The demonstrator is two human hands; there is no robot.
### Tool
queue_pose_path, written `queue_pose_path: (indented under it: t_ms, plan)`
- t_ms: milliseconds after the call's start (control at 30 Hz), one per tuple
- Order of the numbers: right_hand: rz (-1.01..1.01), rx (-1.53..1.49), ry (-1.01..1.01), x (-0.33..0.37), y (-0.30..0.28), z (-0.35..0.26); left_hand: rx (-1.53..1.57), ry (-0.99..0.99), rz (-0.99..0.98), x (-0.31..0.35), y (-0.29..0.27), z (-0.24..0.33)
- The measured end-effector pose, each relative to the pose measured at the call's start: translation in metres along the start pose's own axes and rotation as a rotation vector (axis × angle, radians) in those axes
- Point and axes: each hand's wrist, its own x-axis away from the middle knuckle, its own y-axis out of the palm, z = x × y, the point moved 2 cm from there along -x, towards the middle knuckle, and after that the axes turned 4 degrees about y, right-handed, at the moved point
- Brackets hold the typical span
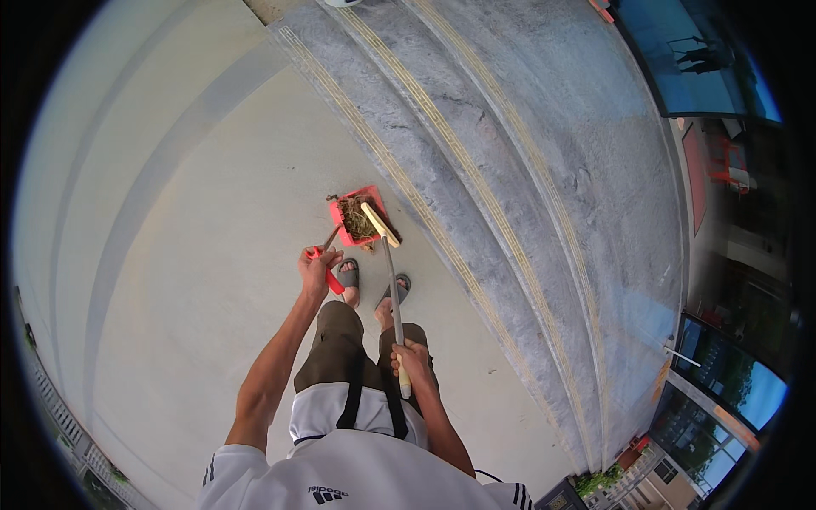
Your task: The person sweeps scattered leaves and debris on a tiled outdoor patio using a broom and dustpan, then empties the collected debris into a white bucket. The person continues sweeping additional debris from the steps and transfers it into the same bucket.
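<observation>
One pale floor (pixel 187 323) spreads beside grey steps (pixel 595 170) edged by three gold-patterned bands (pixel 463 161). One broom (pixel 393 289), grey-shafted with a cream grip, slants down so its pale yellow head overlaps the right side of one red, open-topped dustpan (pixel 337 219) on the floor. Two hands are wrapped tight: the left hand (pixel 316 268) around the dustpan's red handle, the right hand (pixel 410 357) around the broom's lower end. One tangled brownish heap of debris (pixel 357 218) fills the pan, just ahead of two grey sandals (pixel 349 273).
</observation>
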Motion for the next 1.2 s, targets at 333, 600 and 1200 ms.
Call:
queue_pose_path:
  t_ms: [333,600,1200]
  plan:
    - [0.049,0.014,-0.018,-0.012,-0.001,0.005,0.279,-0.007,0.232,0.005,-0.105,0.019]
    - [0.160,-0.139,-0.048,-0.125,0.040,0.021,0.269,0.041,0.241,-0.007,-0.048,0.008]
    - [0.006,0.117,0.028,-0.033,0.030,0.017,0.135,0.061,0.223,-0.020,-0.100,0.050]
